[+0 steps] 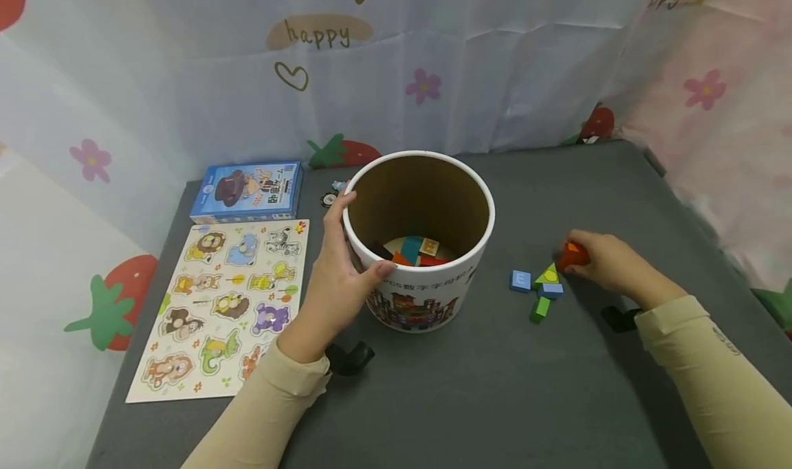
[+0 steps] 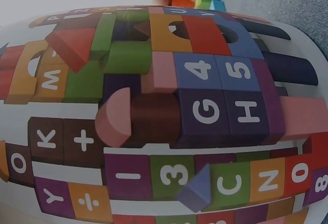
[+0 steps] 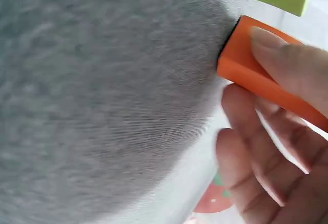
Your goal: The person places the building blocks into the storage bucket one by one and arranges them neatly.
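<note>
A white bucket [image 1: 414, 307] with coloured letter and number blocks printed on its wall stands upright on the table, and several loose blocks [image 1: 411, 249] lie at its bottom. My left hand [image 1: 334, 276] holds its left side near the rim, thumb at the front. In the left wrist view, the printed bucket wall [image 2: 205, 116] fills most of the picture. Right of the bucket, my right hand [image 1: 609, 263] pinches an orange block [image 3: 251, 65] between thumb and fingers. Beside it are a green and yellow triangle block [image 1: 548, 275], two blue blocks [image 1: 520, 280] and a green block [image 1: 540, 309].
At the left lies an animal puzzle board [image 1: 204, 324], with a blue box [image 1: 247, 190] behind it. Small figures [image 1: 331, 197] sit partly hidden behind the bucket's left side. A patterned curtain [image 1: 526, 77] hangs along the dark table's [image 1: 482, 393] back edge.
</note>
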Demonstrator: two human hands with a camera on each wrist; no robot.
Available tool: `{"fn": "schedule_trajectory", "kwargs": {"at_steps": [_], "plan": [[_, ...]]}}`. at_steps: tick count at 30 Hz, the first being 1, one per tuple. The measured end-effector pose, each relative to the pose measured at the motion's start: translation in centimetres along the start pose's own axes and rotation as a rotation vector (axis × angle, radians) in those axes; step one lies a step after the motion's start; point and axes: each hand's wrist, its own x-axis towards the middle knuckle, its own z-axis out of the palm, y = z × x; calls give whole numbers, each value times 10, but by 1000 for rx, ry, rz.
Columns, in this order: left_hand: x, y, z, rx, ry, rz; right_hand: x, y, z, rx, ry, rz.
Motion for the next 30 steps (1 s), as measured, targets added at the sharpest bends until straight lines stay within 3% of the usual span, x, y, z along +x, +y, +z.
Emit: {"fn": "schedule_trajectory", "kwargs": {"at_steps": [3,6,12,16,18,21,25,30], "plan": [[0,0,1,13,2,1,3,-14,-12,-16,106,-37],[0,-1,1,23,4,2,7,-43,-33,-3,239,-81],[0,-3,1,36,20,15,15,-127,-81,79,459,-227],[0,-4,0,52,31,24,18,-182,-100,149,568,-364],[1,-4,1,62,36,24,21,-203,-104,140,544,-443],[1,-5,1,76,38,21,32,-223,-104,66,393,-521],[1,-6,1,86,39,25,51,-234,-100,-47,187,-528],[2,-7,0,112,54,51,68,-238,-92,-44,112,-528]]}}
